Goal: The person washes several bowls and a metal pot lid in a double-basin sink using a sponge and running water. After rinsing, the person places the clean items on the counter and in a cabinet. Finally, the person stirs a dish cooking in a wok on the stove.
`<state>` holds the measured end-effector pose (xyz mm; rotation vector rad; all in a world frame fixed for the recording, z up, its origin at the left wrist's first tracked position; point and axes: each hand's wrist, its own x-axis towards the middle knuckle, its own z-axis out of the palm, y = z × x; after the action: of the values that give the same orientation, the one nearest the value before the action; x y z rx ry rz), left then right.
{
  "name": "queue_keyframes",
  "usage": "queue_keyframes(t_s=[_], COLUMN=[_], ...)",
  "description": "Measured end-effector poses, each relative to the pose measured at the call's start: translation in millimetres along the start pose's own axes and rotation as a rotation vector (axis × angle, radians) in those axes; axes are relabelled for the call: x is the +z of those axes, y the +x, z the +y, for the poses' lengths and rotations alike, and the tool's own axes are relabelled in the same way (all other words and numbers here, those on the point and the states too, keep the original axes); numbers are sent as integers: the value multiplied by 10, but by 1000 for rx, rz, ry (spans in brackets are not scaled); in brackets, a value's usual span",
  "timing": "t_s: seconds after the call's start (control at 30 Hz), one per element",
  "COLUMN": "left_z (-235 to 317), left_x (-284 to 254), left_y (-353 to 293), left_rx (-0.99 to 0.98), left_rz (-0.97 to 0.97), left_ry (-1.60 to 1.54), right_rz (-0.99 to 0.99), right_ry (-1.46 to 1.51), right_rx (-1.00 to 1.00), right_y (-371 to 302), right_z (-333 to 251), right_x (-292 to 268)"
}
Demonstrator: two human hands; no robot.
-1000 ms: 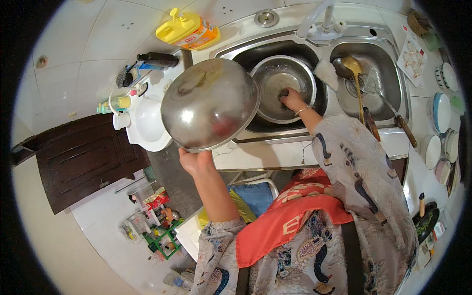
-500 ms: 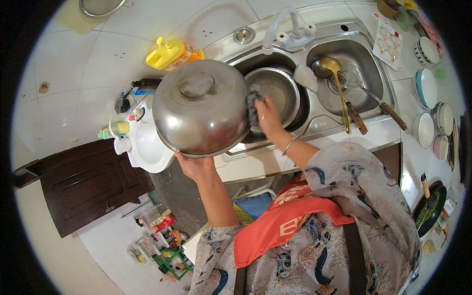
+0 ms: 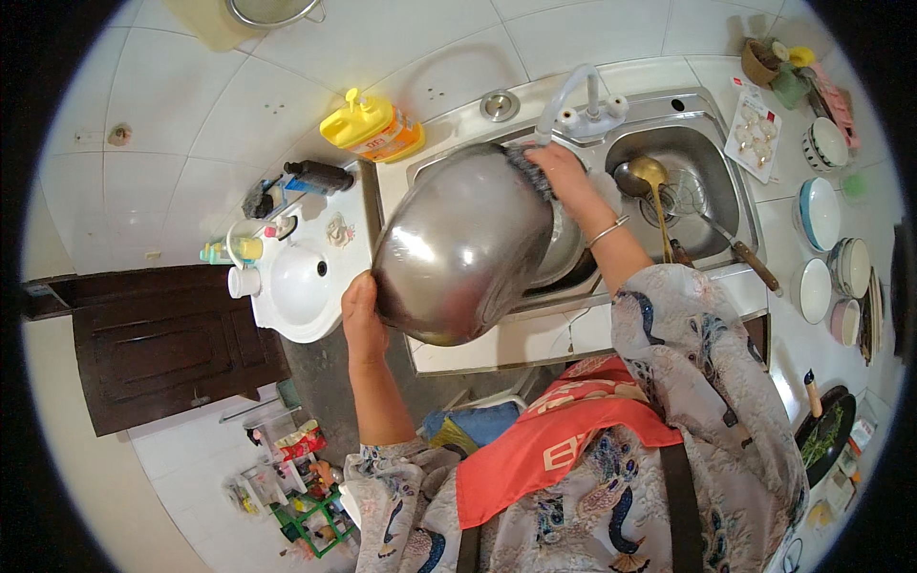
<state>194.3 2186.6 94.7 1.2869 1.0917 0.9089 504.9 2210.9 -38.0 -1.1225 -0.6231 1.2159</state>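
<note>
A large, rounded stainless steel basin (image 3: pixel 458 248) is held up tilted over the near-left edge of the sink, its outer side towards me. My left hand (image 3: pixel 363 320) grips its left edge; the fingers behind the metal are hidden. My right hand (image 3: pixel 564 177) is closed on a dark grey steel wool scrubber (image 3: pixel 523 164), pressed against the basin's upper right edge. Behind the held basin, a second steel basin (image 3: pixel 565 250) in the left sink bowl is mostly covered.
A white faucet (image 3: pixel 573 105) rises behind the sink. Ladles (image 3: pixel 651 177) and a wire skimmer (image 3: pixel 712 220) lie in the right sink bowl (image 3: pixel 712 153). At left are a yellow jug (image 3: pixel 377 129) and white washbasin (image 3: pixel 301 286); bowls (image 3: pixel 812 286) stand at right.
The basin has turned and tilted, swinging its ringed centre from the top towards the lower right. My right hand with the scrubber has moved up and right; my left hand has risen along the edge.
</note>
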Motion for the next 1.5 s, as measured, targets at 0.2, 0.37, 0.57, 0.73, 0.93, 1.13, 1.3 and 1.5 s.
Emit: queue_keyframes(t_s=[0.2,0.37,0.57,0.73,0.93,1.13,1.3,1.5], left_z=[-275,-123,-358,-623,-696,-622,-616,-486], left_x=[280,696,524,360,301,154,235,598], left_y=[61,160,-3,-144,-59,6,-5,177], left_rx=[11,-77,-94,-133,-191,-128,-39,-69], left_rz=[19,273,332,305,444,406,314,319], left_ry=[338,-360,-453,-624,-497,-416,-83,-263], right_rz=[-74,-221,61,-137,-5,67,114,232], right_ry=[-698,-884,-455,-579,-615,-413,-578,-1006], right_rx=[-719,-1030,-518,-642,-433,440,-185,-89], right_y=[-836,-1269,-622,-807,-384,-365,-732,-551], right_z=[-458,-349,-127,98,389,633,569,500], right_x=[886,1237,702,923,669,-223,-171,-707])
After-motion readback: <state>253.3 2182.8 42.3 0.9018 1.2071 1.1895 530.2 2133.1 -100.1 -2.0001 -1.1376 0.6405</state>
